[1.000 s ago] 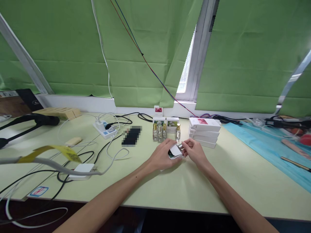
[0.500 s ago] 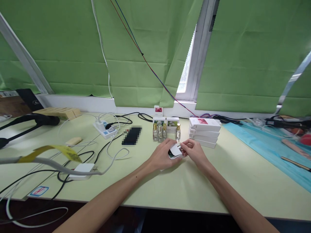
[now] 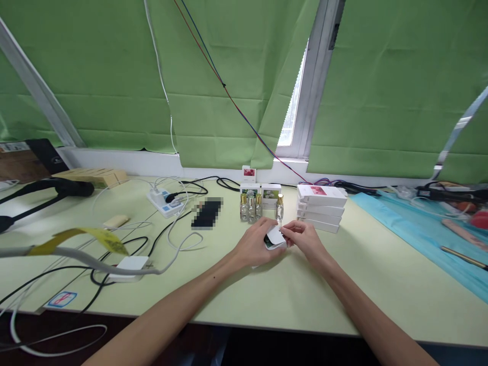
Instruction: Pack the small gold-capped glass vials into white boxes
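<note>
My left hand [image 3: 254, 244] is wrapped around a small white box [image 3: 275, 235] held just above the table, its end flap raised. At the box's open end, the fingers of my right hand [image 3: 301, 236] are pinched on a small silver-capped bottle, mostly hidden by the fingers and flap. Behind the hands stand several small glass bottles [image 3: 250, 209] with gold or silver caps, and one gold-capped bottle [image 3: 279, 208] apart to the right. White boxes with flower pictures [image 3: 271, 195] stand behind these bottles.
Several flat white boxes [image 3: 321, 208] are stacked to the right of the hands. A power strip [image 3: 164, 204], tangled cables and a white adapter [image 3: 129, 267] lie on the left, near a pixelated dark object [image 3: 206, 213]. Blue sheeting [image 3: 419, 239] covers the table's right side.
The silver cap between my right fingers shows less now, having gone further into the box opening. My left hand and the box have hardly moved.
</note>
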The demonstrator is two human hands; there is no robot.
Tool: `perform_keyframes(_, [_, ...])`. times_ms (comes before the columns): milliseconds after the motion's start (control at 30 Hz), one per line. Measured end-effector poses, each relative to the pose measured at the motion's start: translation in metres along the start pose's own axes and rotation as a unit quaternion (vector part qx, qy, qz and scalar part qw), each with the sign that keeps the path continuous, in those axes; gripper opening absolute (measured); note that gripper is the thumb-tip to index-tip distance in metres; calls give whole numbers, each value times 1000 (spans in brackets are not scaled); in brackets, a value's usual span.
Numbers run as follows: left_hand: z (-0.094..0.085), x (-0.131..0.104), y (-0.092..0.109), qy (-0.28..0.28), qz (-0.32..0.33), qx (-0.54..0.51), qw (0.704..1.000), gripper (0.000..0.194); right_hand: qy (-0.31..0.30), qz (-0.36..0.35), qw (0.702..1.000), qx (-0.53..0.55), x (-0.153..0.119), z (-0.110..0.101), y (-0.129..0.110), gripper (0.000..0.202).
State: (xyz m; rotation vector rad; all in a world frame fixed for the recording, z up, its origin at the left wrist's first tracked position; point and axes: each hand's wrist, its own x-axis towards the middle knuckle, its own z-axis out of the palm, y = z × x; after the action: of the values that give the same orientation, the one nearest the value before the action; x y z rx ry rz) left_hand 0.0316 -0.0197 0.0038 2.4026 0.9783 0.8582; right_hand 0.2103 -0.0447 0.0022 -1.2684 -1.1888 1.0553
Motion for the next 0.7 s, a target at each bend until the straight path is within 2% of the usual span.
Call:
perform_keyframes(300, [0, 0, 0, 2, 6, 6, 1000, 50, -15, 7, 1000, -1, -2, 0, -2, 28])
perform_keyframes(700, [-1, 0, 1, -2, 3, 8, 1000, 50, -50, -6, 999, -9, -1, -4, 1, 34])
